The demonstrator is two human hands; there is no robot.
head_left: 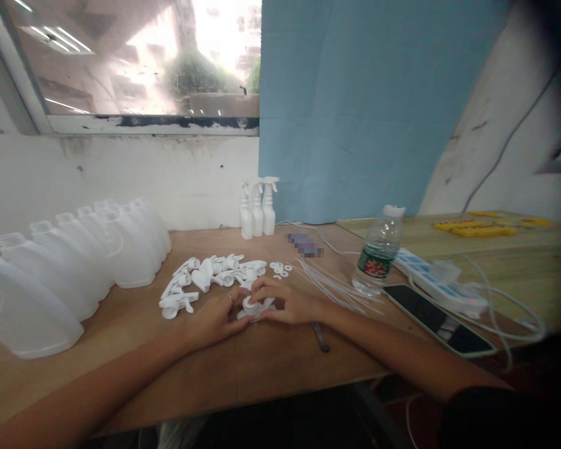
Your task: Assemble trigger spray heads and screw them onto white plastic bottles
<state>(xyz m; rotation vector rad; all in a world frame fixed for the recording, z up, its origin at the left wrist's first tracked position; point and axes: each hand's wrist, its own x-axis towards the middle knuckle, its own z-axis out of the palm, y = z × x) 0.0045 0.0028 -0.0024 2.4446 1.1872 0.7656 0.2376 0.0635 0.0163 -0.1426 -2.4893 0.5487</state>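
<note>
On the wooden table, my left hand (217, 319) and my right hand (285, 302) meet around a white trigger spray head (250, 304). Its round collar faces up between my fingertips, and both hands grip it from either side. Parts of it are hidden by the fingers. Just beyond my left hand lies a loose pile of white trigger spray heads (210, 274). Several small white ring washers (280, 269) lie past my right fingers. Thin clear dip tubes (330, 288) are spread out beside them to the right.
Large translucent bottles (42, 280) without caps stand in rows at left. Three white spray bottles (257, 212) stand by the wall. A water bottle (376, 255), phone (437, 318) and power strip (439, 280) are at right. A dark, flat tool (321, 338) lies under my right wrist.
</note>
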